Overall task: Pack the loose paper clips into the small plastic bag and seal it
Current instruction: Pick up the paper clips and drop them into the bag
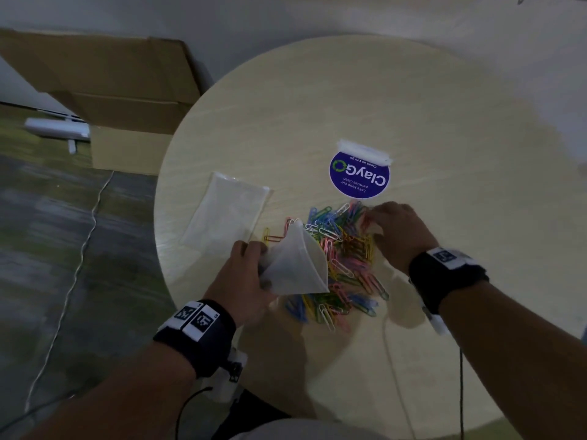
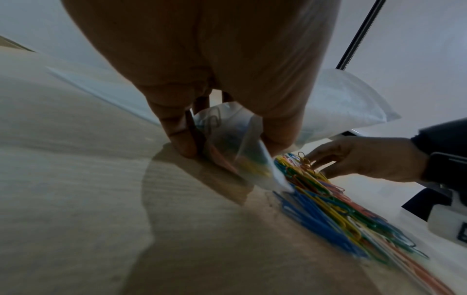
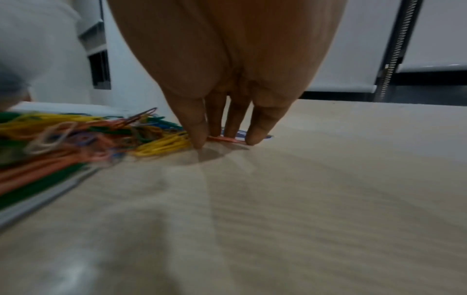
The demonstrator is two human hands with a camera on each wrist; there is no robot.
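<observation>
A pile of coloured paper clips (image 1: 343,262) lies on the round table (image 1: 444,122). At the pile's left edge my left hand (image 1: 259,260) pinches a small clear plastic bag (image 1: 295,265), whose mouth is tipped onto the clips. In the left wrist view the fingers (image 2: 180,137) grip the bag (image 2: 341,103), and a few clips show through the plastic. My right hand (image 1: 378,217) rests on the pile's far right edge. In the right wrist view its straight fingertips (image 3: 255,137) touch the table, with a red clip (image 3: 225,139) lying between them beside the clips (image 3: 76,139).
A flat stack of spare clear bags (image 1: 225,214) lies left of the pile. A blue round sticker (image 1: 359,176) is taped behind it. An open cardboard box (image 1: 120,100) stands on the floor to the left. A cable (image 1: 79,255) trails there.
</observation>
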